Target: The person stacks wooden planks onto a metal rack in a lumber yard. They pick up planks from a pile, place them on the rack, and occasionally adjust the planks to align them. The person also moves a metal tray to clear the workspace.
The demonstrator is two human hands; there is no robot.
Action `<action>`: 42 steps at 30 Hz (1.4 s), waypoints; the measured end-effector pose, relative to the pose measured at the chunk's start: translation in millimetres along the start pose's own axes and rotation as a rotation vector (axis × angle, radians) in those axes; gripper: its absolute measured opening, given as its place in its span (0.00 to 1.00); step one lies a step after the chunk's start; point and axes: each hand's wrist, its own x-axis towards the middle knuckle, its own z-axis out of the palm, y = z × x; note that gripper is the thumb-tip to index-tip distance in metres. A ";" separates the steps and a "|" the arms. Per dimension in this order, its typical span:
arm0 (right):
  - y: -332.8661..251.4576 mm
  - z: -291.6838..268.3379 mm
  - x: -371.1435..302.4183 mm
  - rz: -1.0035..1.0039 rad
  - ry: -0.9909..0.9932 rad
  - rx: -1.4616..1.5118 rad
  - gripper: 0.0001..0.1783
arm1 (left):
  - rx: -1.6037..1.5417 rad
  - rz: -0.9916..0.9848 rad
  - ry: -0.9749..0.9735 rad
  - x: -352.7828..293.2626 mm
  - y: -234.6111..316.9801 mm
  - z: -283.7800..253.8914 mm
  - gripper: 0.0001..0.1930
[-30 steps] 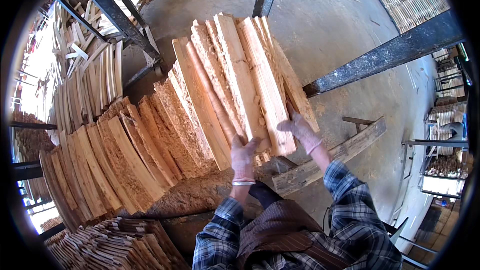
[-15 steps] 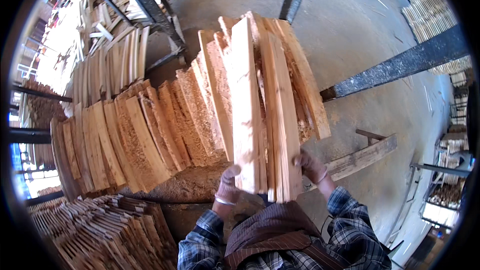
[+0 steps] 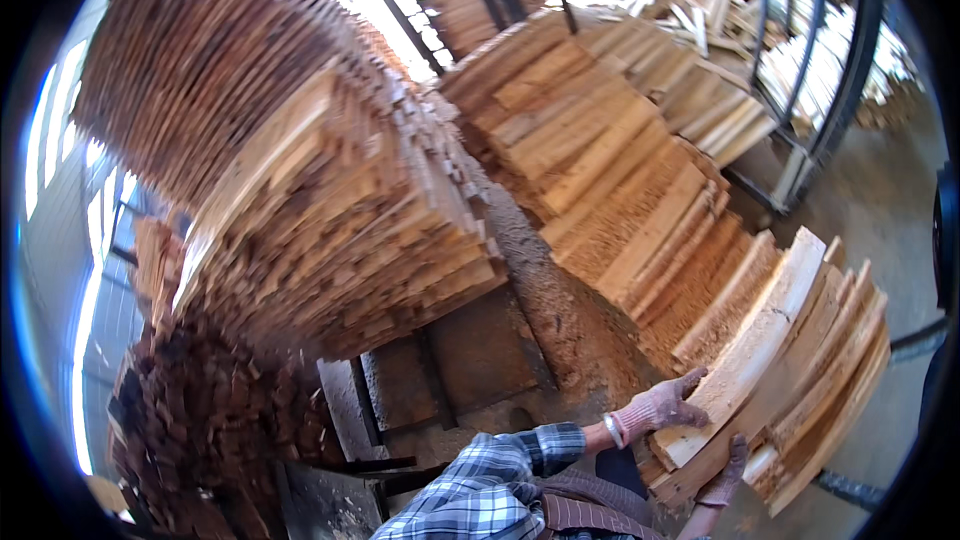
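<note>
At the lower right, my left hand [image 3: 668, 407], in a pale knitted glove, grips the near end of a light wooden plank [image 3: 765, 335] with its fingers over the top edge. My right hand [image 3: 727, 478], gloved too, is closed on the opposite side of the same bundle, near a browner plank [image 3: 700, 470] that lies against the light one. More rough planks [image 3: 835, 390] lean just to the right of the bundle. A long row of sawdust-covered planks [image 3: 640, 240] runs from there toward the far middle.
To the left rises a tall, neatly layered stack of boards [image 3: 350, 230], with dark offcuts [image 3: 210, 430] below it. Sawdust [image 3: 590, 340] covers a strip between stack and row. A dark metal frame [image 3: 835, 90] stands at the far right, near scattered pale slats [image 3: 715, 10].
My view has swung left, so the held planks now appear at the lower right and the layered stack fills the left. Both hands remain on the planks' near ends.
</note>
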 end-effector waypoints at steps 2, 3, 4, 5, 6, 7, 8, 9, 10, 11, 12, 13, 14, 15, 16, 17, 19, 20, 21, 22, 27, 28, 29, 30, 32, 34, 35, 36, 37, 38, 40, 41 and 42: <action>9.2 23.0 9.5 -0.065 -0.132 -0.053 0.31 | -0.162 0.103 0.159 -42.3 6.6 -28.7 0.50; 10.6 49.6 4.6 -0.115 -0.196 -0.121 0.33 | -0.240 0.154 0.233 -65.9 9.3 -41.6 0.50; 11.2 82.1 0.7 -0.171 -0.259 -0.184 0.34 | -0.309 0.258 0.353 -91.5 12.4 -54.4 0.50; 3.5 120.9 -8.8 -0.241 -0.317 -0.251 0.36 | -0.343 0.307 0.391 -121.3 29.8 -71.6 0.50; -0.7 168.2 -26.4 -0.160 -0.399 -0.238 0.34 | -0.305 0.426 0.519 -152.4 37.5 -87.1 0.49; -6.3 218.4 -45.3 -0.080 -0.478 -0.226 0.33 | -0.309 0.428 0.573 -185.9 51.3 -108.1 0.46; -11.0 257.8 -53.5 -0.102 -0.632 -0.222 0.32 | -0.327 0.479 0.627 -229.3 82.4 -121.5 0.44; -10.9 292.2 -56.3 -0.113 -0.772 -0.213 0.31 | -0.246 0.457 0.737 -256.1 94.0 -139.0 0.41; -6.0 338.0 -73.3 -0.110 -0.641 -0.279 0.31 | -0.247 0.465 0.772 -288.3 105.7 -158.4 0.38; 3.2 384.3 -90.0 -0.083 -0.787 -0.151 0.32 | -0.193 0.515 0.905 -318.8 108.4 -182.6 0.35; 1.2 446.6 -144.2 0.085 -0.955 -0.134 0.34 | -0.219 0.497 1.003 -366.4 122.3 -200.4 0.32; 0.6 492.1 -163.7 0.072 -1.048 -0.221 0.35 | -0.336 0.601 1.025 -403.2 143.8 -213.0 0.37; 11.7 538.0 -186.3 0.111 -1.145 -0.180 0.37 | -0.369 0.513 1.076 -435.6 151.4 -241.5 0.36; 5.2 580.2 -211.1 0.074 -1.108 -0.256 0.38 | -0.354 0.586 1.123 -455.4 158.5 -269.9 0.35; 1.6 617.1 -227.7 -0.024 -1.352 -0.218 0.47 | -0.321 0.641 1.193 -476.8 167.4 -296.5 0.33; 14.2 660.3 -235.9 -0.039 -1.317 -0.265 0.40 | -0.273 0.667 1.289 -499.6 174.3 -323.6 0.32; 6.0 687.6 -292.2 -0.144 -1.375 -0.628 0.31 | 0.186 0.614 1.362 -550.3 158.8 -410.3 0.25; 36.7 696.7 -301.0 -0.334 -1.567 -0.700 0.30 | 0.318 0.499 1.460 -579.4 138.8 -444.8 0.21; 73.3 692.3 -299.1 -0.546 -1.708 -0.796 0.29 | 0.217 0.341 1.578 -586.8 121.4 -448.2 0.20; 106.8 679.5 -293.7 -0.779 -1.838 -0.894 0.29 | 0.117 0.188 1.689 -589.1 106.0 -444.4 0.18; 156.4 498.9 -171.9 -0.661 -1.876 -1.097 0.43 | -0.195 0.726 1.706 -515.5 12.5 -353.7 0.11; 162.1 452.7 -139.5 -0.637 -1.730 -1.363 0.41 | -0.253 0.739 1.689 -498.9 -6.3 -333.5 0.10; 164.4 408.6 -113.4 -0.574 -1.554 -1.616 0.39 | -0.225 0.636 1.576 -491.1 -41.9 -325.6 0.07; 153.4 369.0 -93.9 -0.518 -1.436 -1.751 0.38 | -0.353 0.530 1.541 -477.7 -70.2 -310.4 0.08; 115.6 278.2 -63.4 -0.278 -1.128 -2.011 0.36 | -0.385 0.325 1.386 -424.6 -113.8 -266.1 0.10; 78.6 205.8 -45.3 -0.044 -0.811 -2.042 0.34 | -0.761 0.237 1.078 -373.9 -178.3 -238.3 0.08; 67.0 168.5 -26.4 0.047 -0.623 -2.001 0.33 | -0.734 0.099 0.970 -333.1 -185.6 -226.2 0.05; 55.0 127.9 -10.1 0.064 -0.502 -1.954 0.34 | -0.644 -0.046 0.990 -293.0 -172.3 -195.3 0.04; 53.0 87.2 1.8 0.084 -0.378 -1.896 0.35 | -0.529 -0.185 1.002 -253.3 -155.8 -167.1 0.03; 58.1 36.7 17.5 0.047 -0.221 -1.802 0.36 | -0.392 -0.157 0.802 -219.3 -153.0 -150.9 0.02; 46.7 -38.6 41.4 -0.058 -0.013 -1.586 0.40 | -0.068 -0.042 0.485 -152.2 -164.5 -124.2 0.02; 26.9 -63.5 52.8 -0.119 0.058 -1.467 0.42 | 0.111 0.073 0.362 -115.7 -172.2 -116.0 0.03; 36.7 -84.1 56.6 -0.081 0.232 -1.422 0.45 | 0.009 0.008 0.302 -81.1 -164.8 -97.1 0.04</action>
